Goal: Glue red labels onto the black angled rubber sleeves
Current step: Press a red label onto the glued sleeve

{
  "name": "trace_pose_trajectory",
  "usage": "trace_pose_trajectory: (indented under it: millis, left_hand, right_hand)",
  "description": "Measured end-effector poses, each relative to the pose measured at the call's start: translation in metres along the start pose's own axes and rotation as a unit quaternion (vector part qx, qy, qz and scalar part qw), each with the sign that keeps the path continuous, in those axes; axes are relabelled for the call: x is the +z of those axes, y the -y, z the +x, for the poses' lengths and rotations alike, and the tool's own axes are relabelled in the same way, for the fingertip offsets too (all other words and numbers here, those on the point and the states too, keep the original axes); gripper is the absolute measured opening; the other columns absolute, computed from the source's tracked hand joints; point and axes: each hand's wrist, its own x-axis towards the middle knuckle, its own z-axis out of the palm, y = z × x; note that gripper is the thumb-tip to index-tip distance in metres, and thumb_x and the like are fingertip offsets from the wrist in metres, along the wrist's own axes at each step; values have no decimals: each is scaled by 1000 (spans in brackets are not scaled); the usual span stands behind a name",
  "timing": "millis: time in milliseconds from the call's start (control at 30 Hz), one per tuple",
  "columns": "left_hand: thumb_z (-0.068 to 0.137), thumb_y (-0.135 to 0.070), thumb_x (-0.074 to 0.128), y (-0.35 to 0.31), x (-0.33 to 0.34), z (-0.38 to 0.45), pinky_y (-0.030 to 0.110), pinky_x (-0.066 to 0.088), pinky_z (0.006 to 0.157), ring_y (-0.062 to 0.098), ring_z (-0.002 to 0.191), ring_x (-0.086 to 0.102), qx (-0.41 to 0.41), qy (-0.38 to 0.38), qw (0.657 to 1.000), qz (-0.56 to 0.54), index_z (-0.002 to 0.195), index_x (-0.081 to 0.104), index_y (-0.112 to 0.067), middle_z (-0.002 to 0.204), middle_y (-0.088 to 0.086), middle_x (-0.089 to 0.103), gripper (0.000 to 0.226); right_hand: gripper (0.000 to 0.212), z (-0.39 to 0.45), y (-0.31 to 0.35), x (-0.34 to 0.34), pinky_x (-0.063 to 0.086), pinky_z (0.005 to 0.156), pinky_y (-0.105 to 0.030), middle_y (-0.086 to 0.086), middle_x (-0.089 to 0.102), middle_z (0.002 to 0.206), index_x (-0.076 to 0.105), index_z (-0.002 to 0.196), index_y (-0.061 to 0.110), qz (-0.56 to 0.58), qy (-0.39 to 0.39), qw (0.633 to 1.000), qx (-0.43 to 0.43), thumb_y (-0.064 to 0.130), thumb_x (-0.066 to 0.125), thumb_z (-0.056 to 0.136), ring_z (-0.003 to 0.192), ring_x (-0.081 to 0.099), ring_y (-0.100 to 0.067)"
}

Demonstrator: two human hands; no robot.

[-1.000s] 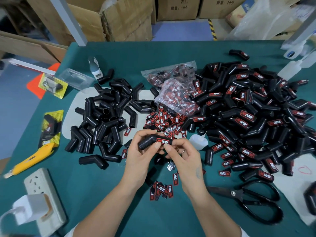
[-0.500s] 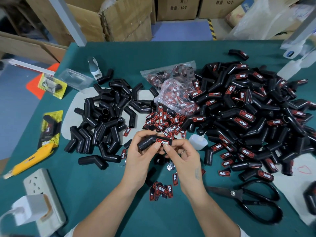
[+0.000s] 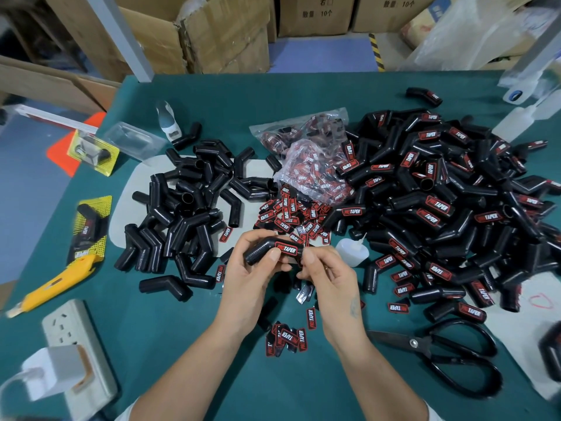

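Hands meet above a green table [image 3: 303, 95] ringed by cardboard boxes [image 3: 212, 31]. A big heap of labelled sleeves [image 3: 455, 208] fills the right side; a smaller pile of bare sleeves [image 3: 188, 214] lies left. Between them, a clear plastic bag [image 3: 306, 159] holds red labels, with loose labels [image 3: 288, 214] spilled below it. The left hand [image 3: 252, 268] grips a black angled sleeve [image 3: 273, 250] with its red label [image 3: 286, 248] on top. The right hand [image 3: 328, 275] pinches the sleeve's right end.
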Motion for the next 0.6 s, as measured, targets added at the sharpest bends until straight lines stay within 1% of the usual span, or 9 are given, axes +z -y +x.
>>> trace_pose_trajectory:
  millis: [100, 167, 233, 300, 400, 533, 600]
  left_hand:
    - [88, -18, 76, 0, 1, 0, 28, 58, 79, 23, 90, 71, 1, -2, 1000, 4, 117, 66, -15, 113, 15, 73, 31]
    - [86, -19, 78, 0, 1, -1, 27, 58, 78, 21, 89, 70, 1, -6, 1000, 9, 114, 68, -18, 108, 14, 73, 30]
    - [86, -19, 79, 1, 1, -1, 27, 57, 78, 20, 88, 69, 4, -10, 1000, 14, 113, 69, -19, 105, 14, 72, 29]
    - [86, -18, 79, 2, 1, -1, 27, 57, 78, 21, 86, 68, 9, -12, 1000, 17, 113, 69, -19, 103, 15, 71, 29]
    - [86, -18, 79, 3, 1, -2, 27, 57, 77, 21, 86, 68, 16, -13, 1000, 20, 112, 69, -19, 102, 15, 71, 28]
    - [90, -19, 76, 2, 1, -2, 28, 57, 78, 21, 85, 69, 14, -3, 1000, 10, 116, 67, -16, 103, 15, 72, 27]
    - [94, -21, 71, 3, 1, -2, 29, 58, 79, 21, 85, 68, 11, 0, 1000, 3, 118, 66, -13, 103, 16, 71, 26]
  right_hand:
    - [17, 1, -2, 2, 55, 76, -28, 2, 67, 100, 80, 94, 32, 8, -8, 1000, 2, 45, 78, 83, 84, 66, -14]
    - [17, 2, -4, 3, 54, 79, -31, 1, 67, 97, 80, 90, 29, 10, -18, 1000, 0, 43, 81, 80, 84, 65, -15]
    - [15, 3, -5, 3, 54, 78, -30, 0, 67, 95, 80, 89, 25, 8, -24, 1000, -6, 37, 83, 81, 84, 65, -14]
    - [8, 2, -5, 2, 53, 73, -25, 1, 66, 93, 80, 88, 23, 9, -24, 1000, -10, 29, 82, 83, 83, 64, -14]
    - [5, 2, -4, 2, 52, 69, -22, 2, 66, 91, 80, 86, 21, 9, -21, 1000, -12, 25, 81, 84, 81, 63, -13]
    - [7, 1, -2, 1, 53, 77, -29, -2, 67, 94, 80, 87, 20, 13, -18, 1000, -2, 27, 80, 85, 85, 65, -15]
    - [9, 1, -1, 0, 54, 79, -30, -5, 68, 97, 80, 89, 19, 17, -16, 1000, 5, 28, 79, 87, 86, 66, -14]
